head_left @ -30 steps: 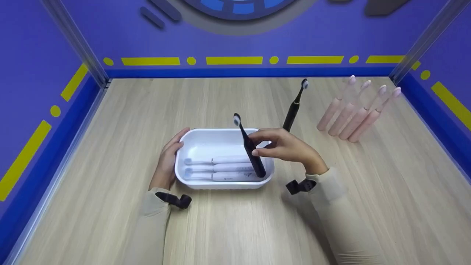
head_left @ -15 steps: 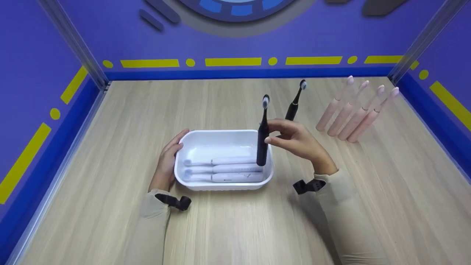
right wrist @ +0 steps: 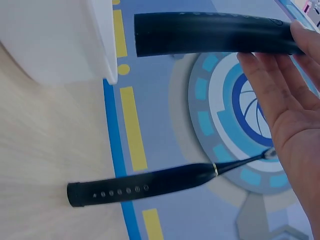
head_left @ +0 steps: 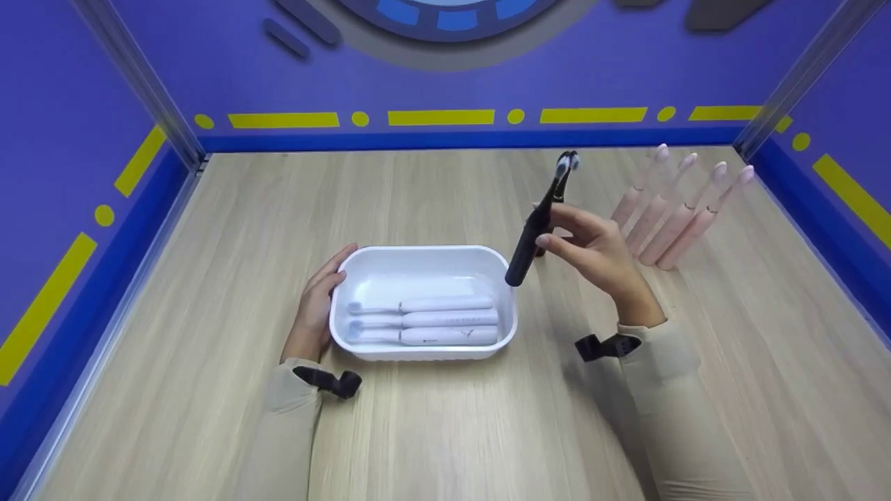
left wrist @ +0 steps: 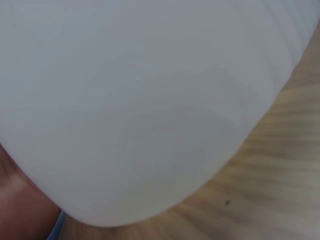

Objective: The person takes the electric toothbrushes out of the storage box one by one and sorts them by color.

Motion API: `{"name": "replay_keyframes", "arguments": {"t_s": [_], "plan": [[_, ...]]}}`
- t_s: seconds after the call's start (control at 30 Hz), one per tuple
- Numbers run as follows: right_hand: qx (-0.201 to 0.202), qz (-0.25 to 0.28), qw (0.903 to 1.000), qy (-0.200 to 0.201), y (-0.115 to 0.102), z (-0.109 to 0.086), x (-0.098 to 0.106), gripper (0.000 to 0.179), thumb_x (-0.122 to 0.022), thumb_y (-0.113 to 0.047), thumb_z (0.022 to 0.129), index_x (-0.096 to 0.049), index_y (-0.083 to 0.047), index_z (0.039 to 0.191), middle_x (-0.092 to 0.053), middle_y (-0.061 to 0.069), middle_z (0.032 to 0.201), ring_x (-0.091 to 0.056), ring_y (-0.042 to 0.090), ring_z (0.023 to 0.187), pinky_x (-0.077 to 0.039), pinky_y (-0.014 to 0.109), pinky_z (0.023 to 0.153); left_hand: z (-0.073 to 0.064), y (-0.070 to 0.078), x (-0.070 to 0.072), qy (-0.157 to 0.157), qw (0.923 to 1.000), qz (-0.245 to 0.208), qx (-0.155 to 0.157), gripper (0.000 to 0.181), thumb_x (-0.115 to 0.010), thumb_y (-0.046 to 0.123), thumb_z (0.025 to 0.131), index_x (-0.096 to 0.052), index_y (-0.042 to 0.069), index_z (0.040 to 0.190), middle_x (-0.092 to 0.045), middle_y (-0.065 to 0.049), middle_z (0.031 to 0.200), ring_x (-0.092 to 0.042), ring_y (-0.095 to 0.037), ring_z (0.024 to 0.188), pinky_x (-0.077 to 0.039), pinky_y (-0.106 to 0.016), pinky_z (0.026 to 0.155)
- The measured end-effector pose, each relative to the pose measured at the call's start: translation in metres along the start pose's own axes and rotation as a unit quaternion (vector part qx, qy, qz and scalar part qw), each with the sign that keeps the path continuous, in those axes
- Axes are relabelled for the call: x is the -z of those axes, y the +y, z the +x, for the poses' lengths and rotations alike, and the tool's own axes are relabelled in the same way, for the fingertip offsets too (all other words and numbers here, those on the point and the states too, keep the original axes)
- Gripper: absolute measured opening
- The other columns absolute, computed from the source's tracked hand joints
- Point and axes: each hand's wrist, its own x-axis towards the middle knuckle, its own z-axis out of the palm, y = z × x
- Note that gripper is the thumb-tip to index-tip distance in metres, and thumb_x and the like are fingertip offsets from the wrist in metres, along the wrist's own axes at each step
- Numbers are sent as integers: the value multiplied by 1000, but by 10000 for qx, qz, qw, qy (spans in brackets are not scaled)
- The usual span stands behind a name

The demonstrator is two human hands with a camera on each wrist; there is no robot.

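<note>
At the left end of the white tray [head_left: 418, 275]: my left hand [head_left: 319, 299], visible fingers straight, resting against it. Inside: three white toothbrushes [head_left: 452, 319], lying side by side. Near the right rim, held up: one black toothbrush [head_left: 529, 243], pinched between thumb and fingers of my right hand [head_left: 604, 259]. Upright on the table [head_left: 431, 431]: a second black toothbrush [right wrist: 145, 186], four pink toothbrushes [head_left: 670, 232]. Progress, by my judgement: five stood, one in hand, three left in the tray.
</note>
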Motion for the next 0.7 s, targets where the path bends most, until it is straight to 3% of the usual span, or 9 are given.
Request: {"name": "replay_keyframes", "arguments": {"t_s": [0.47, 0.7], "plan": [[305, 97, 9977, 594, 10, -7, 23, 37, -64, 12, 83, -60, 12, 120, -70, -3, 113, -66, 9, 102, -55, 22, 85, -1, 0, 2, -85, 9999, -90, -35, 50, -29, 6, 99, -38, 9, 147, -36, -2, 155, -25, -11, 145, -18, -26, 120], [237, -167, 9958, 869, 15, -12, 32, 37, -65, 8, 84, -57, 16, 119, -70, -2, 113, -66, 9, 101, -55, 21, 85, -1, -1, 1, -91, 9999, -68, -87, 49, -29, 6, 99, -38, 8, 147, -38, -3, 154, -26, -10, 145, -18, -25, 120]]}}
